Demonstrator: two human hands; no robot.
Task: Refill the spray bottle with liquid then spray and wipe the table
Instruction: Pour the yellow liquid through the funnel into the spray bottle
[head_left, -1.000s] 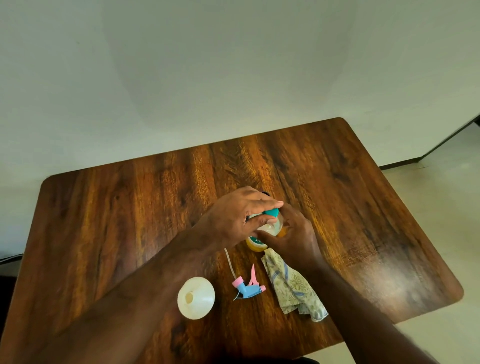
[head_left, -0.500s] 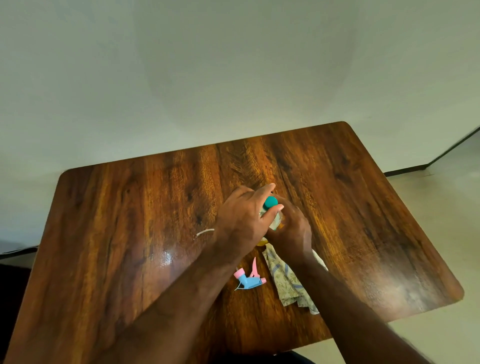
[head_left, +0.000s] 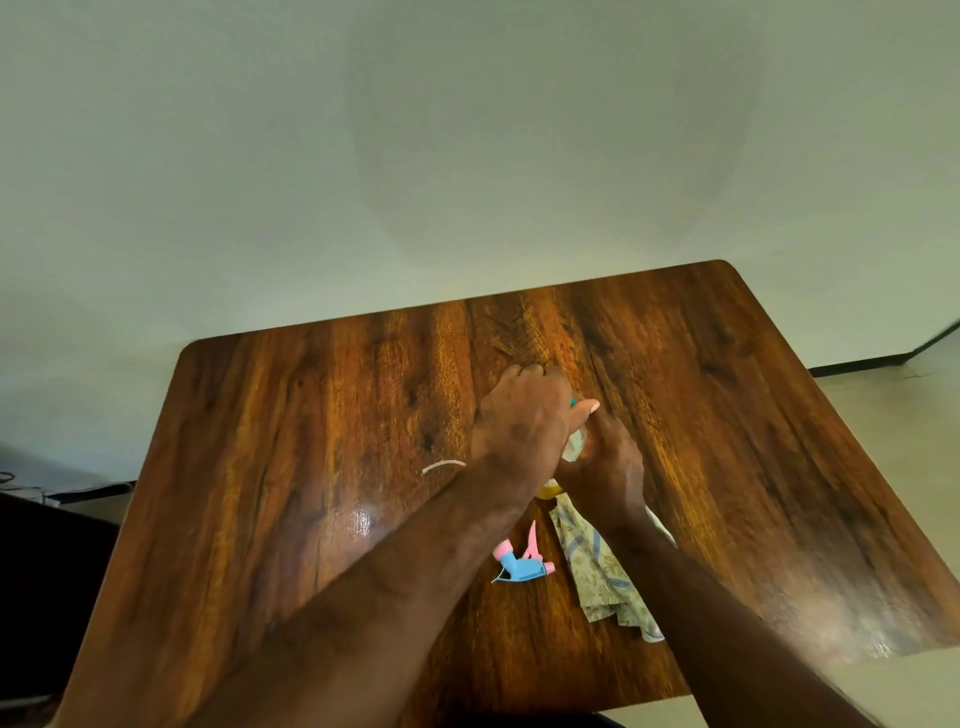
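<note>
A small pale bottle (head_left: 576, 448) with yellowish liquid low in it stands in the middle of the wooden table (head_left: 311, 441). My left hand (head_left: 524, 421) lies over its top, fingers curled round the teal cap (head_left: 572, 402). My right hand (head_left: 605, 467) grips the bottle's body from the right. The blue and pink spray head (head_left: 519, 564) lies loose on the table nearer me, and a curved bit of its white tube (head_left: 441, 466) shows left of my left wrist. A patterned cloth (head_left: 602, 577) lies crumpled under my right forearm.
The table's far edge meets a plain pale wall. Floor shows at the right, past the table's edge. A dark piece of furniture (head_left: 47, 582) stands at the left. My left forearm covers the table's near middle.
My left hand has rolled further over the teal cap and hides most of it. The view has shifted, and the white funnel seen one second ago is now hidden.
</note>
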